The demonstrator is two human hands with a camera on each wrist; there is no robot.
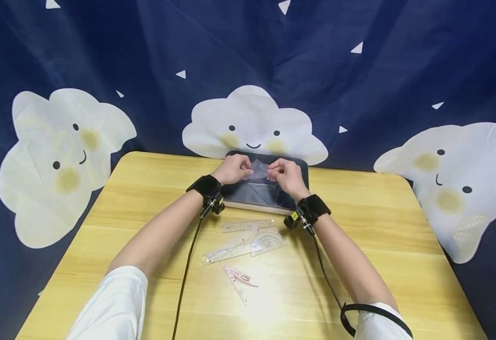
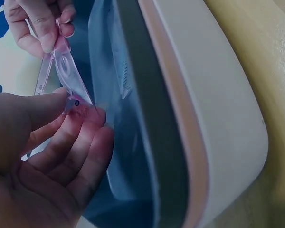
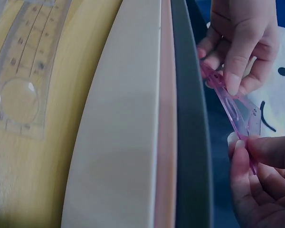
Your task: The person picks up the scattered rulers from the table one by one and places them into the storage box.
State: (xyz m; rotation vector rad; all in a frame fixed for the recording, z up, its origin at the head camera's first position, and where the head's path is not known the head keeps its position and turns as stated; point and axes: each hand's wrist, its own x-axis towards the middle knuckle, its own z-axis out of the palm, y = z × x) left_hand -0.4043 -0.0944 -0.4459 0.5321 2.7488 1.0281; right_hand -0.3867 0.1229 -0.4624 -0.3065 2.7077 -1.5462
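Pinkish set square (image 1: 257, 171) held over the far, dark case (image 1: 256, 207)
Left hand (image 1: 234, 168) and right hand (image 1: 287, 175) pinch its left and right ends, apparently to steady the thin piece between them.

White sleeves (image 1: 108, 302) end near the elbows, and a thin black band (image 1: 375, 308) loops around the right one. A broad black wristband (image 1: 205, 186) wraps the left wrist and a matching black cuff (image 1: 314, 208) the right, each carrying a small dark camera unit (image 1: 291, 220) touched with yellow. A slim black cable (image 1: 187, 274) trails from each, the right one leaving a silvery connector (image 1: 306, 225).
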